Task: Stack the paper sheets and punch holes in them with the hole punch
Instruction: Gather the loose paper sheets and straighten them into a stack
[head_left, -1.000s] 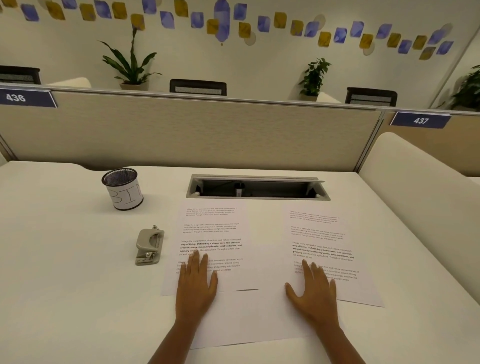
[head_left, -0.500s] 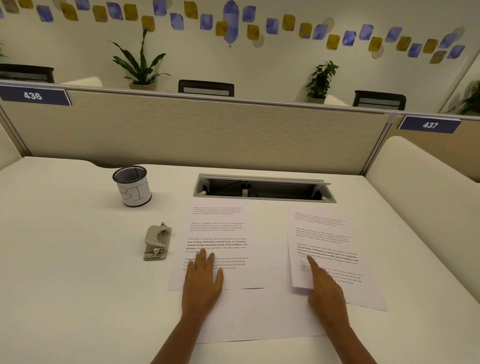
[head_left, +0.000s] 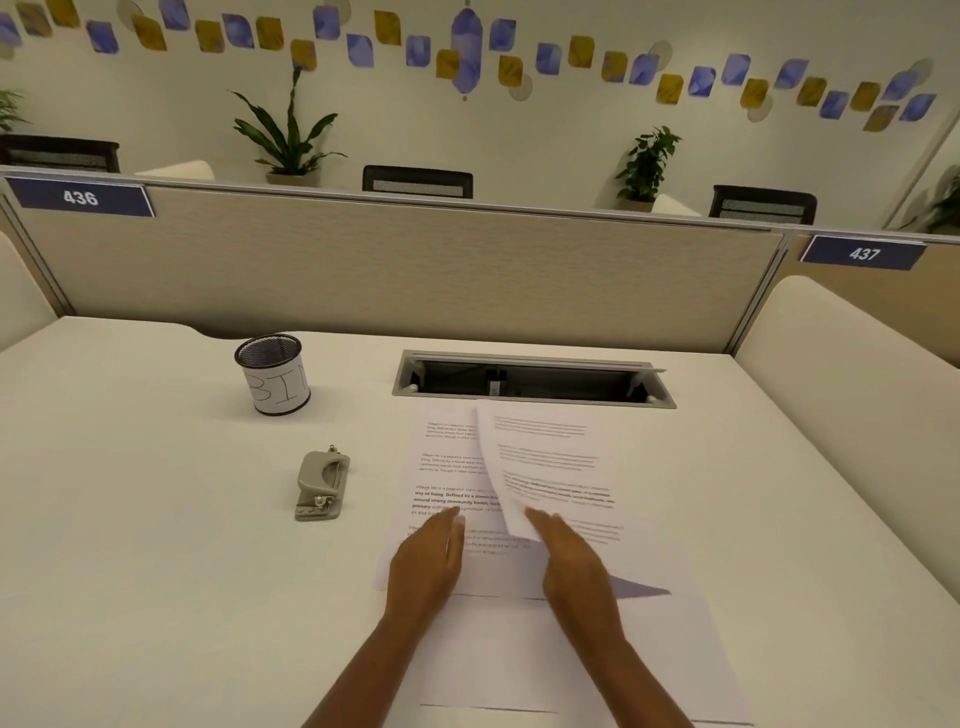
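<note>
A printed paper sheet (head_left: 441, 467) lies flat on the white desk (head_left: 156, 545), and my left hand (head_left: 426, 564) rests flat on its lower part. My right hand (head_left: 574, 566) grips the lower left edge of a second printed sheet (head_left: 550, 467). That sheet is raised off the desk, blurred, and overlaps the right half of the first. A blank sheet (head_left: 519, 660) lies under both forearms near the front edge. The grey hole punch (head_left: 322, 486) sits untouched to the left of the sheets.
A black mesh cup (head_left: 272, 382) labelled BIN stands at the back left. An open cable slot (head_left: 535, 382) is cut into the desk just behind the sheets. A beige partition (head_left: 415, 270) closes off the back, and a cream side panel (head_left: 857, 389) the right.
My right hand has taken the right sheet and carried it left, so it now overlaps the left sheet. My left hand has stayed on the left sheet.
</note>
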